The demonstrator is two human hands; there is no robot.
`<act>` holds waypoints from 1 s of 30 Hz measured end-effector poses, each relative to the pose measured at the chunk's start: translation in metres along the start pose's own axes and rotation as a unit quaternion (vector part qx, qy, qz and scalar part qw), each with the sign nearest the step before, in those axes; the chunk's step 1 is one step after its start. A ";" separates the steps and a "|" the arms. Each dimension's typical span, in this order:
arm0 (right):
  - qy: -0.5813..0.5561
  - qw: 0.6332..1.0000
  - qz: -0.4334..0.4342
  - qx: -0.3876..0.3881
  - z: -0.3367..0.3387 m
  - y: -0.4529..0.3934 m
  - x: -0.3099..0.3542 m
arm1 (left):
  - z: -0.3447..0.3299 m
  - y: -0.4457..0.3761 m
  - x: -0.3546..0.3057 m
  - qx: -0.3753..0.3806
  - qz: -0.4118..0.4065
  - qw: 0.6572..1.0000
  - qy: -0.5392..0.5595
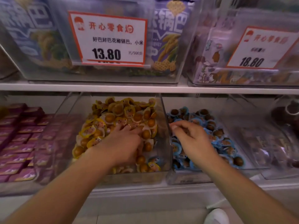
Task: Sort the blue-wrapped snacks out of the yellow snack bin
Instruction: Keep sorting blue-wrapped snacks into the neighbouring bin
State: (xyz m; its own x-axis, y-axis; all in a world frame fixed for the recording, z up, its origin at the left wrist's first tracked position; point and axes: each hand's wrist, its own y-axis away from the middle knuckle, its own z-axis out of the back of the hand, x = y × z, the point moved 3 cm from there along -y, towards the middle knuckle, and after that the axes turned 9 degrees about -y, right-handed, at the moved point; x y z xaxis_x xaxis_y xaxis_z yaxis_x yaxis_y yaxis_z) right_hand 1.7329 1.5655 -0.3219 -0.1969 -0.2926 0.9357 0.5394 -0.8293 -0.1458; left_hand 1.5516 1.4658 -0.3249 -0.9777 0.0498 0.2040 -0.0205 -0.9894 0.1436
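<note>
A clear divider wall [167, 126] is standing between the yellow snack bin [113, 173] and the bin of blue-wrapped snacks [215, 139]; purple packets [19, 143] are lying to the left. Above, price tags are reading 13.80 [107, 38] and 18.80 [258, 49]. The left hand [123, 143] is pressing spread fingers into the yellow-wrapped snacks [119, 110]. The right hand [192, 139] is hovering over the blue pile, grip loosely curled; whether it is holding anything, I cannot tell.

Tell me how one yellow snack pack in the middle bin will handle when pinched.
A yellow pack probably feels light, being small. Its glossy wrap looks slippery, so pinch the flat rim. The round bulge suggests it may roll off the loose pile.
</note>
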 end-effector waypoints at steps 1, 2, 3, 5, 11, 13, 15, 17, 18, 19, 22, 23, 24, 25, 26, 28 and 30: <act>0.010 1.000 -0.001 0.006 -0.001 0.000 -0.001 | 0.002 0.002 0.005 -0.003 0.010 1.000 0.009; 0.019 1.000 -0.003 0.010 -0.003 0.001 -0.002 | 0.004 0.003 0.007 -0.008 0.015 1.000 0.016; 0.025 1.000 -0.003 0.011 -0.004 0.001 -0.002 | 0.004 0.003 0.007 -0.013 0.015 1.000 0.012; 0.022 1.000 -0.006 0.006 -0.005 0.001 -0.001 | 0.003 0.001 0.002 -0.020 0.005 1.000 -0.011; 0.029 1.000 -0.005 -0.002 -0.006 0.003 0.002 | -0.004 -0.015 -0.019 -0.078 -0.028 0.996 0.015; 0.023 1.000 -0.001 -0.002 -0.007 0.003 0.002 | -0.001 -0.019 -0.022 -0.114 -0.041 0.992 0.039; 0.022 1.000 -0.001 0.000 -0.007 0.003 0.001 | -0.005 -0.020 -0.023 -0.086 -0.049 0.990 0.101; 0.026 1.000 -0.001 0.001 -0.007 0.002 0.000 | -0.012 -0.020 -0.022 -0.041 -0.046 0.988 0.141; 0.027 1.000 0.000 0.002 -0.007 0.002 0.000 | -0.015 -0.020 -0.020 -0.033 -0.049 0.990 0.125; 0.028 1.000 0.001 0.001 -0.007 0.002 -0.001 | -0.015 -0.019 -0.019 -0.032 -0.048 0.993 0.103; 0.028 1.000 0.004 0.000 -0.006 0.002 -0.002 | -0.010 -0.016 -0.007 -0.059 -0.023 0.997 0.034; 0.029 1.000 0.004 0.001 -0.006 0.002 -0.003 | -0.009 -0.015 -0.002 -0.058 -0.011 0.998 0.011; 0.030 1.000 0.005 0.002 -0.005 0.002 -0.003 | -0.008 -0.013 0.003 -0.050 -0.003 0.999 -0.009; 0.032 0.999 0.004 0.004 -0.006 0.003 -0.004 | -0.008 -0.013 0.006 -0.042 0.005 0.999 -0.019; 0.032 0.999 0.002 0.006 -0.006 0.003 -0.004 | -0.008 -0.012 0.008 -0.030 0.014 0.999 -0.023; 0.032 0.999 -0.003 0.005 -0.006 0.003 -0.004 | -0.007 -0.014 0.006 -0.017 0.021 1.000 -0.012; 0.030 1.000 -0.002 0.005 -0.006 0.003 -0.003 | -0.010 -0.019 -0.003 -0.018 0.018 1.000 0.004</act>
State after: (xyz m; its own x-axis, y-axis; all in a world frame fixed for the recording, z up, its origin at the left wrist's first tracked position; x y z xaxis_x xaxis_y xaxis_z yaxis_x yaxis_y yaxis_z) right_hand 1.7301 1.5608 -0.3275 -0.2467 -0.3176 0.9156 0.5464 -0.8259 -0.1393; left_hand 1.5531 1.4831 -0.3382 -0.9796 0.0129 0.2005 0.0079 -0.9947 0.1022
